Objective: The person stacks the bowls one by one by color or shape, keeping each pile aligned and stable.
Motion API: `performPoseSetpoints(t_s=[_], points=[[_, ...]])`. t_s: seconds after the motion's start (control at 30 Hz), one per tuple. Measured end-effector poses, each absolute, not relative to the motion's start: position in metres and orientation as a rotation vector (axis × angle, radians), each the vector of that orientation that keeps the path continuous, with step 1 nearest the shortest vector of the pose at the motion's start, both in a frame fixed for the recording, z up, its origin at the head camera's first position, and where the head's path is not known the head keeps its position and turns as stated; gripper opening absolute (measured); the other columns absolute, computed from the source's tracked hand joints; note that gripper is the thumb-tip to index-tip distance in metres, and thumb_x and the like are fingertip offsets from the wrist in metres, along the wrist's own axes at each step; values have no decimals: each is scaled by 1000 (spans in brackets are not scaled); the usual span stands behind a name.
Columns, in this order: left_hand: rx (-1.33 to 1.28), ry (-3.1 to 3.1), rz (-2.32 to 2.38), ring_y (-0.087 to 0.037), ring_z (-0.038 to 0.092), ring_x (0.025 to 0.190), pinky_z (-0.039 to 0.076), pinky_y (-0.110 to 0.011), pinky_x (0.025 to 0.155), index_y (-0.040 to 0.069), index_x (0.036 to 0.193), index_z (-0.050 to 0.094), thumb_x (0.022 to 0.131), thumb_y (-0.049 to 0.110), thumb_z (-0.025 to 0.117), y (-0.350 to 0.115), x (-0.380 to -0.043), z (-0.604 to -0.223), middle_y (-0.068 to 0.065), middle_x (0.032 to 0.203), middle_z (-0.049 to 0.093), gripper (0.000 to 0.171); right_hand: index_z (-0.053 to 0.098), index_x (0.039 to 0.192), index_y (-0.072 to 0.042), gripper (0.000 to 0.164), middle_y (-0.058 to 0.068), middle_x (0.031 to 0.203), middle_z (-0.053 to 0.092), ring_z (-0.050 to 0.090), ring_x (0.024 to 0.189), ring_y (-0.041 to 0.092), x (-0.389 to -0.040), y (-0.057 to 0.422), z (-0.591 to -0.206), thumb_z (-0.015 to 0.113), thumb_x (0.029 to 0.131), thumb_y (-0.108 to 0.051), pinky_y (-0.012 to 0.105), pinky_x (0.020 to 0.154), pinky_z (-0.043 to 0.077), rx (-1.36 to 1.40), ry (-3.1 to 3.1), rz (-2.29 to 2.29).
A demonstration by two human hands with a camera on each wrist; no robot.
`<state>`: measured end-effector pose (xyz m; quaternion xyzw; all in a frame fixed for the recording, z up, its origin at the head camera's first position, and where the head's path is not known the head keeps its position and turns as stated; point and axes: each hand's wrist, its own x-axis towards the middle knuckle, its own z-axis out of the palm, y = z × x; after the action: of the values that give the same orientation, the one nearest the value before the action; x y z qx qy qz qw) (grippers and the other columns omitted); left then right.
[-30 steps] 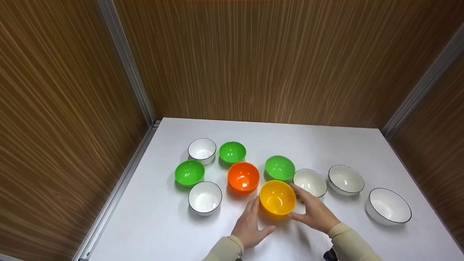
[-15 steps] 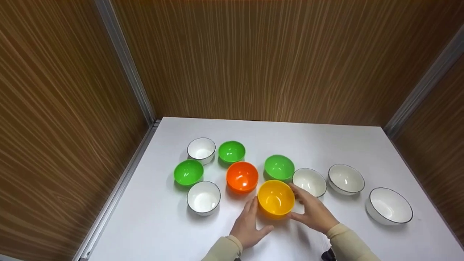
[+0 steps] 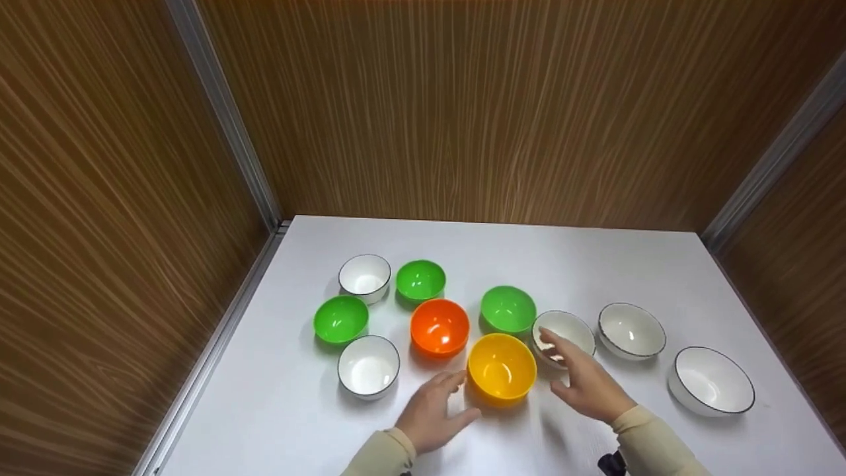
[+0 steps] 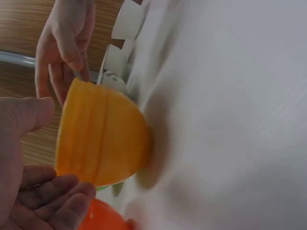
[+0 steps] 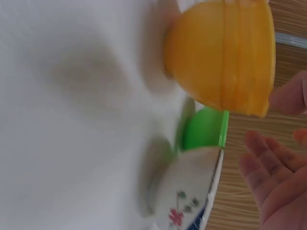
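Yellow bowl (image 3: 501, 370): is standing upright on the table (image 3: 277, 410), mouth up, between the two hands; serving as landmark. Round, so presenting no long axis; its vertical axis is what the hands are flanking.
Left hand (image 3: 431, 411): is lying to the left of the yellow bowl, fingers loosely bent, thumb spread away; holding nothing. Fingertips reaching the bowl's left side; contact, cannot tell.
Right hand (image 3: 590, 387): is hovering to the right of the yellow bowl, a gap showing in the head view; thumb and fingers spread, gripping nothing.
Nearer hand: the left is sitting closer to the yellow bowl.
Flowered white bowl (image 3: 575, 328): is resting beyond and right of the yellow bowl, partly hidden under the right fingers.
Green bowl (image 3: 508, 310): is standing just beyond the yellow bowl; contact, cannot tell.
Orange bowl (image 3: 440, 328): is standing beyond and left of the yellow bowl.
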<state>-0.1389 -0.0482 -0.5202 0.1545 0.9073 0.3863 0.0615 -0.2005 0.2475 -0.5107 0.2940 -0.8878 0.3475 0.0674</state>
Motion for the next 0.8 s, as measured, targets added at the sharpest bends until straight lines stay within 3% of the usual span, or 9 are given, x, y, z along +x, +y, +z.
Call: performPoseSetpoints(t_s=[0.1, 0.23, 0.4, 0.63, 0.8], points=[[535, 2798, 1245, -14, 59, 105, 51, -35, 91, 14, 139, 50, 89, 48, 62, -68, -140, -505, 0, 128, 59, 62, 39, 144, 0, 82, 17, 135, 53, 60, 109, 27, -210, 255, -501, 73, 70, 10, 45, 88, 53, 849, -2644, 998], [581, 2899, 1308, -14, 60, 96, 53, -30, 83, 11, 130, 57, 90, 44, 63, -97, -150, -489, 1, 114, 64, 53, 41, 143, -1, 76, 16, 135, 53, 58, 111, 31, -226, 263, -487, 77, 76, -2, 50, 93, 49, 800, -2682, 919], [453, 3003, 1318, -17, 61, 94, 54, -30, 81, 6, 128, 58, 89, 36, 68, -137, -169, -480, -2, 109, 65, 50, 42, 142, -3, 72, 16, 134, 54, 54, 116, 35, -247, 262, -475, 77, 80, -13, 55, 99, 43, 726, -2779, 870], [111, 3128, 1285, -24, 61, 96, 52, -40, 84, 3, 128, 57, 84, 27, 74, -190, -195, -479, -10, 105, 66, 53, 43, 142, -8, 70, 17, 142, 46, 44, 128, 38, -277, 247, -480, 76, 82, -23, 56, 105, 37, 667, -2935, 818], [-17, 3190, 1159, -33, 55, 109, 46, -50, 93, -2, 133, 50, 84, 31, 74, -216, -208, -489, -17, 116, 61, 64, 41, 144, -9, 78, 18, 146, 41, 38, 132, 40, -292, 240, -489, 79, 79, -25, 57, 107, 34, 617, -3025, 807]])
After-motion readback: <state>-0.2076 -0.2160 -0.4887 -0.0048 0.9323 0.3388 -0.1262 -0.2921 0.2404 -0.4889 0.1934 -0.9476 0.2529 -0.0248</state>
